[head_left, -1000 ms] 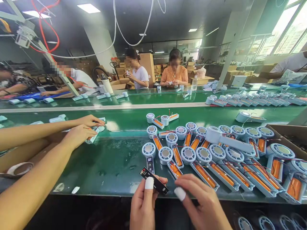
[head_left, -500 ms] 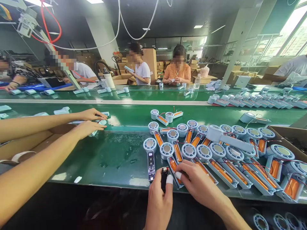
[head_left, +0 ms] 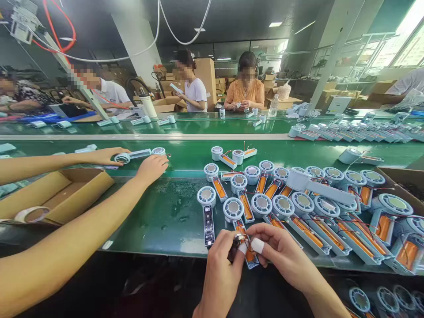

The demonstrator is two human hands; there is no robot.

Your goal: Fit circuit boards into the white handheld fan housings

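My left hand (head_left: pixel 220 269), its thumb wrapped in white, grips a small dark circuit board (head_left: pixel 236 242) with a pale connector at its upper end. Close beside it, my right hand (head_left: pixel 281 254) has thumb and forefinger pinched on thin wires (head_left: pixel 245 238) near that connector; the fingers partly hide the wire ends. Below both hands lies an open handheld fan (head_left: pixel 233 209) with an orange battery (head_left: pixel 251 258) in its handle. Just left, another fan (head_left: pixel 206 195) has a circuit board (head_left: pixel 208 226) fitted in its handle.
Several open fans (head_left: pixel 303 205) with orange batteries crowd the right of the green bench (head_left: pixel 159 212). A co-worker's hands (head_left: pixel 150 168) handle fans at the left, over a cardboard box (head_left: pixel 79 176). Another box (head_left: pixel 402 181) stands at right. People sit across the line.
My right fingers have moved in against the board, which has tilted in my left hand. The co-worker's hands have spread apart, showing a fan between them. The view has shifted slightly.
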